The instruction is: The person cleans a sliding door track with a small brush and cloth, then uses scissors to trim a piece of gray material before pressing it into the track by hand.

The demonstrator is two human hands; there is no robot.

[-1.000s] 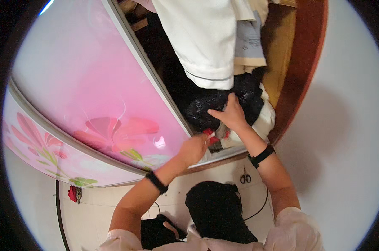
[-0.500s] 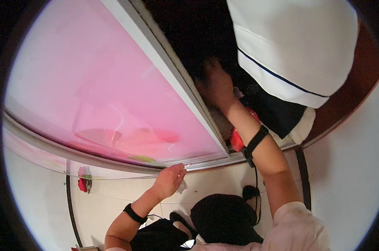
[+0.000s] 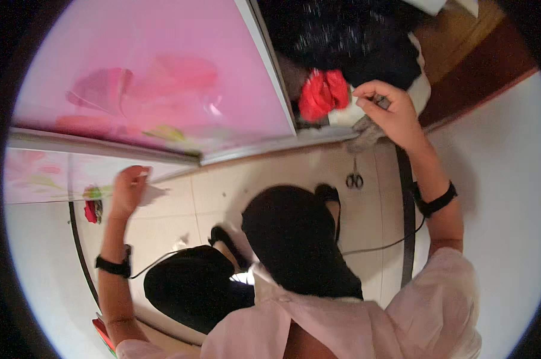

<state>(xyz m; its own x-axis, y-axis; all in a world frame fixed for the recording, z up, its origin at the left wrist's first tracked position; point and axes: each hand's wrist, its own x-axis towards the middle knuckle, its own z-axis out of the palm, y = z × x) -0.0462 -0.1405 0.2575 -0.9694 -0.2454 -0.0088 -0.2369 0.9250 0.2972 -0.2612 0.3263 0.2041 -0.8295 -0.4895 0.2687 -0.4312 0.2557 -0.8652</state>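
My left hand (image 3: 129,192) is closed beside the lower edge of a pink flower-printed sliding panel (image 3: 157,102). A small whitish bit shows at its fingertips, too small to name. My right hand (image 3: 396,113) is at the front of the open cupboard, its fingers curled round a grey, fuzzy-looking cloth (image 3: 367,133). The cloth hangs below the thumb across the cupboard's front rail and is blurred. Left of the right fingertips lies a crumpled red cloth (image 3: 324,94). Behind it are dark clothes (image 3: 366,45) with glints on them.
Scissors (image 3: 354,179) lie on the tiled floor below the rail. A red and green bundle (image 3: 93,205) is on the floor at the left. A white wall (image 3: 480,191) stands at the right. A cable (image 3: 378,248) runs to my right wristband. My bent knees are below.
My right hand has come out of the dark cupboard toward the right front, with grey cloth at it. My left hand has shifted left. The view has tilted, bringing the scissors into sight.
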